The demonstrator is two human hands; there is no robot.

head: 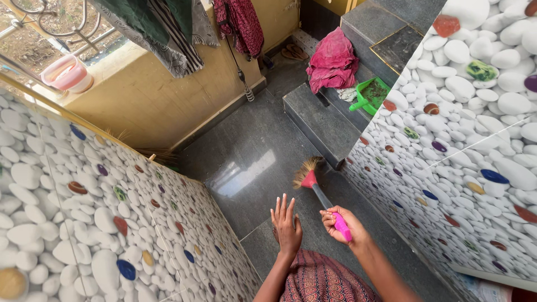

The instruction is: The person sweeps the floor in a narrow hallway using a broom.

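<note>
Gripping broom (313,182), right hand (341,223) (left hand (286,223) splayed).

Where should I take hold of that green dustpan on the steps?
Take the dustpan by its handle stub at the lower left end, coming from the floor side. Its open tray faces up and holds dirt, so gripping the handle keeps it level. The right hand already holds the broom.
</note>
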